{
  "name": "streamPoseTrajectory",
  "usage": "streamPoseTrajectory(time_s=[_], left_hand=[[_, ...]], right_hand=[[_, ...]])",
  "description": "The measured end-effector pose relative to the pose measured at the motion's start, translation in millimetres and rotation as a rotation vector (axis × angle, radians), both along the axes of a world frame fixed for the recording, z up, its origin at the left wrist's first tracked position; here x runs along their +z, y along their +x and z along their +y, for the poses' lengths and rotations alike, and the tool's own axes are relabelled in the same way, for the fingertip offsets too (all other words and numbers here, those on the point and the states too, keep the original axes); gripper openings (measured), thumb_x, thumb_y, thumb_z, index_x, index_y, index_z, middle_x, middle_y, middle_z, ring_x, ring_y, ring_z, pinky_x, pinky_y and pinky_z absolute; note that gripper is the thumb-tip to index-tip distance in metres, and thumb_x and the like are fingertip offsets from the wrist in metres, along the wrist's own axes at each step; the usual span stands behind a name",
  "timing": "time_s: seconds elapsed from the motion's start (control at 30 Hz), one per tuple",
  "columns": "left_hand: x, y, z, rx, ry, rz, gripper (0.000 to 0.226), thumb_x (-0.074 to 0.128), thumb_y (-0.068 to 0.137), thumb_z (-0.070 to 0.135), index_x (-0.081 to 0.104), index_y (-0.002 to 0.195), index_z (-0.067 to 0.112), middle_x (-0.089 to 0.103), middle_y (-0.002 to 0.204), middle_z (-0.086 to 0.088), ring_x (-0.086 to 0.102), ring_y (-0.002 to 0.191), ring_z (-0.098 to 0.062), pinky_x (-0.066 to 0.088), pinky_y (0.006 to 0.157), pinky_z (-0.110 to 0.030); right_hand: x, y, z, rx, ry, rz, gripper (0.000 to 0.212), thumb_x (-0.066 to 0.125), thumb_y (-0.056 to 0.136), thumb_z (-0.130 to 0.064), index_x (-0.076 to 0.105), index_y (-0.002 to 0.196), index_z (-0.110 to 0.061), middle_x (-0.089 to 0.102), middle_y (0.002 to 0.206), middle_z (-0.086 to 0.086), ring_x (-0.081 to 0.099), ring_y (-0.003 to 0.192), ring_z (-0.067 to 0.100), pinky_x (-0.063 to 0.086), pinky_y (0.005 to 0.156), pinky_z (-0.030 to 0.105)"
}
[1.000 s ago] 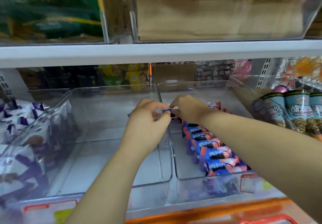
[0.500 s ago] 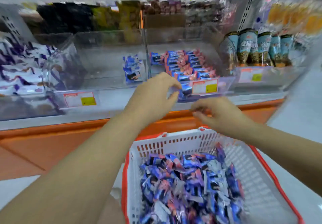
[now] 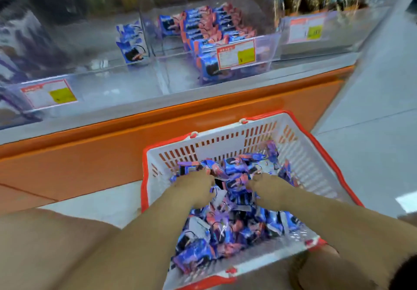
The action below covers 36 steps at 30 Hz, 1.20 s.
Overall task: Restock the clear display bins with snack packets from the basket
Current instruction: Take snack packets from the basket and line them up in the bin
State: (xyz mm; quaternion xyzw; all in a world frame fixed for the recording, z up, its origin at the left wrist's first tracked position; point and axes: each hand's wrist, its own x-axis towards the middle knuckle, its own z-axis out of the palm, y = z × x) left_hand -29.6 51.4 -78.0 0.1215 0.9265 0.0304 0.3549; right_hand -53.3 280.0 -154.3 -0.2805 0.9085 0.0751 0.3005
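1. Basket (image 3: 225, 142), lower centre of the frame: holds a loose heap of snack packets (image 3: 228, 224).
2. Left hand (image 3: 195, 187) and right hand (image 3: 262, 184) sit side by side in the heap's far half. The fingertips are buried among the wrappers, so whether either hand grips a packet cannot be told.
3. Suggested technique: gather a few packets flat and facing one way, ready to stand in a row.
4. Part-filled bin (image 3: 268, 46), upper centre, and near-bare bin (image 3: 94, 71), upper left: both lie well apart from the hands.

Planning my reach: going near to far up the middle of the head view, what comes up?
Basket near rim → loose snack packets → basket far wall → orange ledge → price label → packet row in clear bin.
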Motion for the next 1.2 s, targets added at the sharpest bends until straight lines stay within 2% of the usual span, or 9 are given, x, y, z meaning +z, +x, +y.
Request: streamPoseTrajectory(time_s=[0.1, 0.2, 0.5, 0.7, 0.8, 0.83, 0.9, 1.0, 1.2], left_hand=[[-30.1, 8.0, 0.1, 0.016, -0.002, -0.044, 0.034, 0.049, 0.101, 0.030, 0.053, 0.131, 0.014, 0.049, 0.128, -0.013, 0.055, 0.107, -0.035, 0.050, 0.090, -0.051], [-54.7, 13.6, 0.1, 0.025, -0.020, -0.077, 0.036, 0.049, 0.100, 0.030, 0.052, 0.133, 0.016, 0.039, 0.140, -0.011, 0.048, 0.119, -0.035, 0.046, 0.096, -0.052], [-62.1, 11.5, 10.2, 0.068, -0.028, -0.100, 0.045, 0.049, 0.101, 0.034, 0.043, 0.144, 0.022, 0.032, 0.153, -0.009, 0.035, 0.137, -0.034, 0.039, 0.108, -0.050], [-34.3, 4.7, 15.4, 0.087, 0.005, 0.038, 0.044, 0.049, 0.100, 0.038, 0.046, 0.142, 0.024, 0.039, 0.147, -0.007, 0.038, 0.134, -0.031, 0.038, 0.107, -0.049], [-11.0, -6.4, 16.1, 0.229, 0.143, 0.139, 0.038, 0.051, 0.098, 0.037, 0.052, 0.134, 0.026, 0.047, 0.140, -0.004, 0.053, 0.119, -0.027, 0.047, 0.099, -0.045], [-0.9, -10.4, 16.8, 0.292, 0.210, 0.157, 0.038, 0.051, 0.098, 0.037, 0.052, 0.135, 0.026, 0.048, 0.141, -0.004, 0.057, 0.114, -0.026, 0.049, 0.097, -0.043], [24.2, -17.0, 18.2, 0.454, 0.381, 0.157, 0.046, 0.050, 0.100, 0.039, 0.045, 0.142, 0.022, 0.048, 0.143, -0.002, 0.058, 0.115, -0.025, 0.048, 0.097, -0.037], [71.5, -24.0, 20.3, 0.682, 0.679, 0.179, 0.051, 0.052, 0.098, 0.047, 0.045, 0.141, 0.021, 0.055, 0.134, -0.001, 0.062, 0.101, -0.017, 0.051, 0.084, -0.032], [155.0, -25.5, 12.3, 0.754, 1.160, 0.135, 0.017, 0.058, 0.098, 0.028, 0.060, 0.114, 0.023, 0.074, 0.107, -0.004, 0.073, 0.090, -0.017, 0.055, 0.075, -0.030]], right_hand=[[-18.5, -9.6, -5.4, 0.021, 0.057, -0.011, 0.070, 0.055, 0.095, -0.026, 0.019, 0.154, -0.014, 0.025, 0.156, 0.010, 0.029, 0.139, 0.033, 0.041, 0.105, 0.047], [-31.0, -20.3, -17.1, 0.022, 0.076, -0.013, 0.071, 0.052, 0.098, -0.022, 0.012, 0.156, -0.015, 0.014, 0.162, 0.007, 0.019, 0.146, 0.032, 0.028, 0.115, 0.049], [-61.2, -23.7, -32.3, 0.118, 0.205, 0.102, 0.071, 0.060, 0.092, -0.023, 0.024, 0.151, -0.009, 0.025, 0.154, 0.016, 0.023, 0.142, 0.035, 0.021, 0.117, 0.053], [-15.5, -20.3, -31.5, 0.038, 0.064, 0.057, 0.068, 0.060, 0.089, -0.043, 0.034, 0.144, -0.013, 0.040, 0.144, 0.012, 0.031, 0.137, 0.033, 0.013, 0.118, 0.057], [35.1, -25.0, -32.5, -0.051, -0.104, 0.054, 0.049, 0.061, 0.083, -0.039, 0.043, 0.123, -0.017, 0.055, 0.101, 0.005, 0.052, 0.103, 0.028, 0.033, 0.108, 0.053], [54.7, -26.0, -32.4, -0.070, -0.166, 0.071, 0.044, 0.062, 0.082, -0.038, 0.043, 0.116, -0.018, 0.052, 0.088, 0.001, 0.053, 0.088, 0.026, 0.042, 0.096, 0.046], [94.1, -25.8, -30.0, -0.109, -0.286, 0.120, 0.045, 0.065, 0.078, -0.035, 0.046, 0.116, -0.017, 0.050, 0.077, -0.004, 0.054, 0.075, 0.023, 0.046, 0.070, 0.034], [150.2, -22.8, -24.2, -0.184, -0.488, 0.227, 0.045, 0.070, 0.074, -0.036, 0.048, 0.111, -0.024, 0.058, 0.087, -0.005, 0.056, 0.077, 0.018, 0.041, 0.061, 0.030], [238.1, -26.4, -30.9, -0.216, -0.831, 0.452, 0.057, 0.073, 0.075, -0.033, 0.046, 0.125, -0.032, 0.061, 0.114, -0.010, 0.062, 0.093, 0.014, 0.052, 0.077, 0.036]])
